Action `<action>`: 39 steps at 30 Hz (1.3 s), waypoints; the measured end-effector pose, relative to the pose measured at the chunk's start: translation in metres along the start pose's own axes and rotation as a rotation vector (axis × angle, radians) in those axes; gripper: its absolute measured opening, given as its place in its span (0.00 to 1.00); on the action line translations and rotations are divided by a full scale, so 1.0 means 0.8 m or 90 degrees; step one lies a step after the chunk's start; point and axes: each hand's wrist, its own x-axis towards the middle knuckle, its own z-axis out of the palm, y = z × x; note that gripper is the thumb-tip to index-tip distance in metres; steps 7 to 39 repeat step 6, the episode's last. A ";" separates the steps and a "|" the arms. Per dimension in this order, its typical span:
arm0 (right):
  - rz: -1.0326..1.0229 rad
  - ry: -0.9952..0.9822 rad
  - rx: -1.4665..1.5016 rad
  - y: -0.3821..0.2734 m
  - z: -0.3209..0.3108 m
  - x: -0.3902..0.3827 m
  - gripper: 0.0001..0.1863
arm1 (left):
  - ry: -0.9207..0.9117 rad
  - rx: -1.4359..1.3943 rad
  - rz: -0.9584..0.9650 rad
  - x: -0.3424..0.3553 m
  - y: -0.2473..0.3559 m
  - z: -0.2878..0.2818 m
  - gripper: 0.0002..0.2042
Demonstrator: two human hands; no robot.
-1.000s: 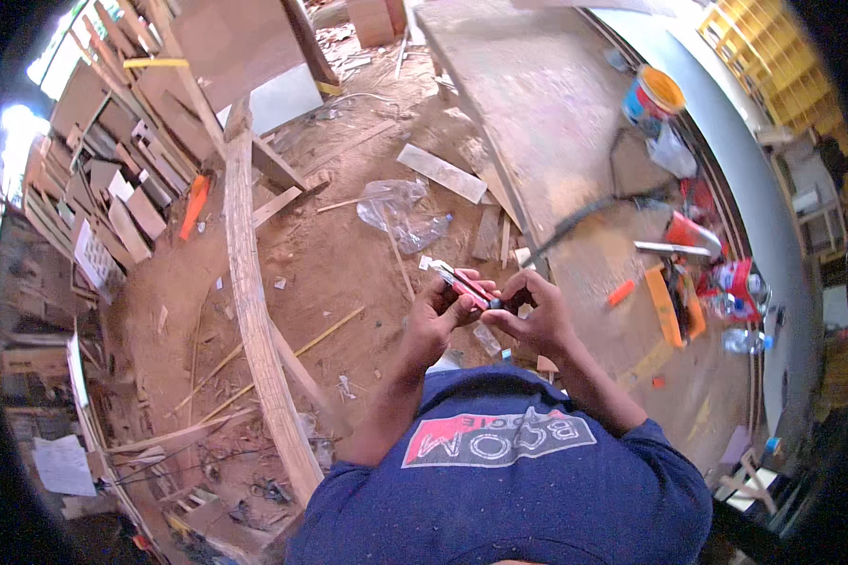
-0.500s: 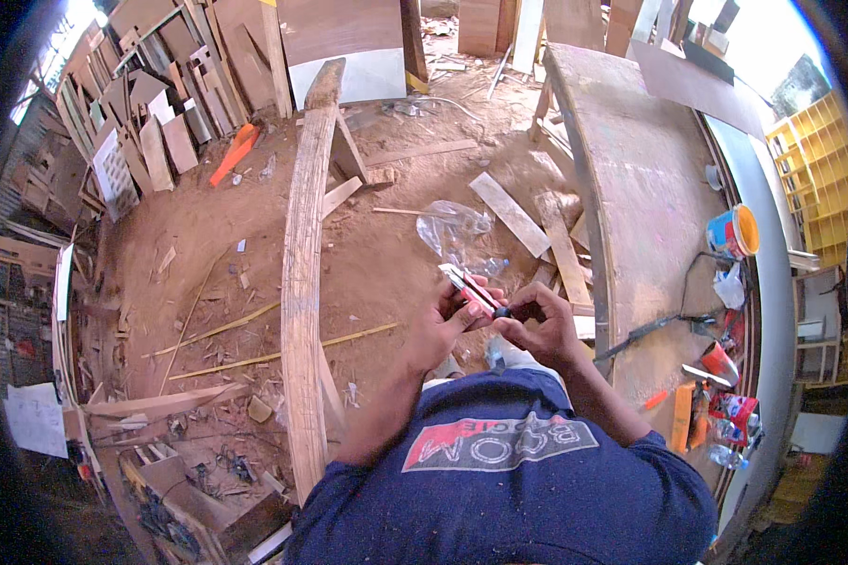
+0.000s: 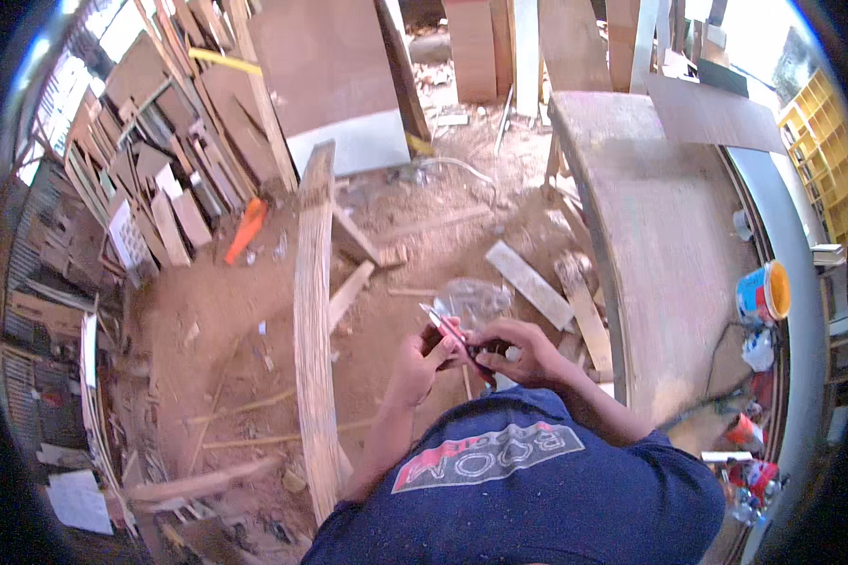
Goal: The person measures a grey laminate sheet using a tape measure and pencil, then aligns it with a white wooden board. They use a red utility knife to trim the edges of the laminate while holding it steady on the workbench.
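Note:
A slim red and black tool [image 3: 452, 332] with a pale, silvery tip is held in front of my chest. It looks like a utility knife, though motion blur and my fingers hide part of it. Its tip points up and to the left, while a dark red and black end [image 3: 484, 373] comes out below my fingers. My left hand [image 3: 418, 365] is closed around the tool's left side. On the right side, my right hand [image 3: 523, 352] has bent fingers pinching its lower part.
Just left of my hands runs a long wooden beam [image 3: 315, 311]. A broad workbench [image 3: 669, 235] stands at right, with a paint bucket [image 3: 761, 294] and small items beside it. Planks [image 3: 530, 285], a clear plastic bag [image 3: 474, 301] and an orange handsaw-like piece [image 3: 246, 230] lie on the dirt floor.
The view has tilted, so the surroundings sit lower. My right hand has moved over the top of the tool, and its dark end now shows below the fingers.

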 end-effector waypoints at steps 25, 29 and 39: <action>0.094 -0.064 -0.073 0.048 -0.115 0.129 0.16 | -0.014 -0.045 -0.114 0.171 0.065 0.017 0.19; 0.094 -0.064 -0.073 0.048 -0.115 0.129 0.16 | -0.014 -0.045 -0.114 0.171 0.065 0.017 0.19; 0.094 -0.064 -0.073 0.048 -0.115 0.129 0.16 | -0.014 -0.045 -0.114 0.171 0.065 0.017 0.19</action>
